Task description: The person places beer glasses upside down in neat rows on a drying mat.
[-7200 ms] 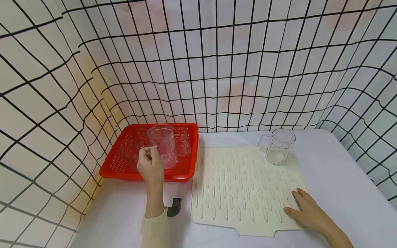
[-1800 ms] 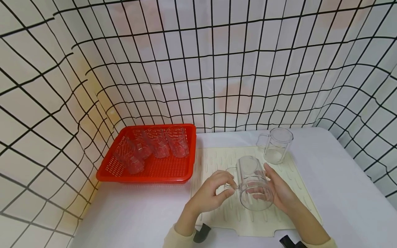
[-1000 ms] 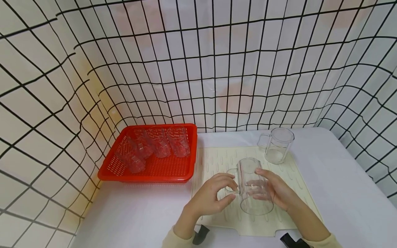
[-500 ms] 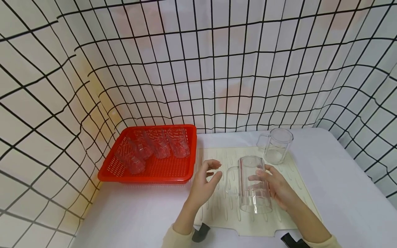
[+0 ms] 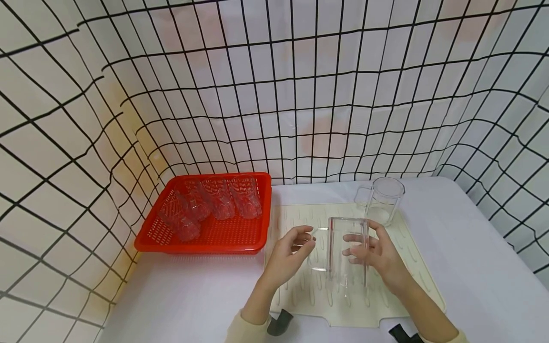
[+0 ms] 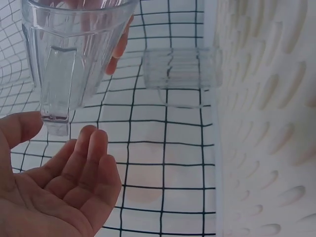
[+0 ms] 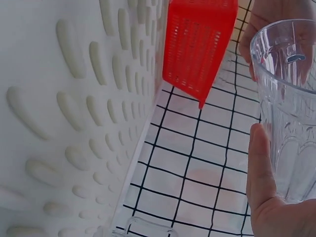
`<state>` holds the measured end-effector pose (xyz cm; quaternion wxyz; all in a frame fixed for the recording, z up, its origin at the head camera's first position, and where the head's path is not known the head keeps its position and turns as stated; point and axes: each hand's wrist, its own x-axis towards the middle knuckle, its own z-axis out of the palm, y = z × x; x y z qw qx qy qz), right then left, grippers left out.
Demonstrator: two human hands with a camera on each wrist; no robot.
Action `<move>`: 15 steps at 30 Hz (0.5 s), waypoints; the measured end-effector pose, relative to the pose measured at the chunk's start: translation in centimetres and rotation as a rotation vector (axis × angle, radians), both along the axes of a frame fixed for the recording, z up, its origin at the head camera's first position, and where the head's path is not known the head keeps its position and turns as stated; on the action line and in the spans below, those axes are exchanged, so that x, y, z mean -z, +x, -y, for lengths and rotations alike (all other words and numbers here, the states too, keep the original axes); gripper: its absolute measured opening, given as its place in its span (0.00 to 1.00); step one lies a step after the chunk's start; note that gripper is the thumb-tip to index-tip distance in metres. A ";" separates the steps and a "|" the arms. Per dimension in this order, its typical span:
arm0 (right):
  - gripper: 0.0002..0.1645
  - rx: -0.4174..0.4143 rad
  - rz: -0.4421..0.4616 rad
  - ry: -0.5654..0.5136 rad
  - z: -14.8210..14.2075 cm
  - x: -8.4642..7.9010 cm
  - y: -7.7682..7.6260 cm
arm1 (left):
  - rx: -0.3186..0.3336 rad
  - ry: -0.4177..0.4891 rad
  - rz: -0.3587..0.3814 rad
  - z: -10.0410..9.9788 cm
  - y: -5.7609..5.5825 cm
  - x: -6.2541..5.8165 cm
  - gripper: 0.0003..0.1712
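A clear glass mug [image 5: 336,259] is held above the pale ribbed mat [image 5: 296,290], its handle pointing left. My right hand [image 5: 381,255] grips its right side, with fingertips showing through the glass. Beside the handle, my left hand [image 5: 289,255] has its fingers loosely bent; the left wrist view shows thumb and fingers parted, with the handle [image 6: 59,84] close before them. A second clear mug [image 5: 388,188] stands upright on the mat's far right corner, its handle also to the left.
A red perforated plastic basket [image 5: 206,245] sits left of the mat, with several clear glass mugs [image 5: 246,202] lying in it. White sheeting with a black grid [image 5: 296,119] walls the table's back and sides. Dark curved pieces [image 5: 279,324] sit at both sleeves.
Earlier, my left hand lifted the mug out of the basket while my right rested on the mat. Both hands then met over the mat; the mug has since turned and my left fingers left its handle.
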<state>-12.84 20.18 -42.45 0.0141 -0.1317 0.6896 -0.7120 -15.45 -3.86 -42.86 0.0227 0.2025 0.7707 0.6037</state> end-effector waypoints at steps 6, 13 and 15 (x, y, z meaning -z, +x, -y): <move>0.40 0.032 -0.084 0.011 0.1 0.0 0.4 | -0.007 -0.004 0.012 -0.1 0.0 -0.1 0.18; 0.47 0.080 -0.214 0.082 0.4 0.2 0.6 | -0.017 0.019 0.019 -0.3 -0.2 -0.1 0.17; 0.49 0.103 -0.245 0.117 0.4 0.2 0.6 | -0.018 0.023 0.021 -0.4 -0.2 -0.1 0.16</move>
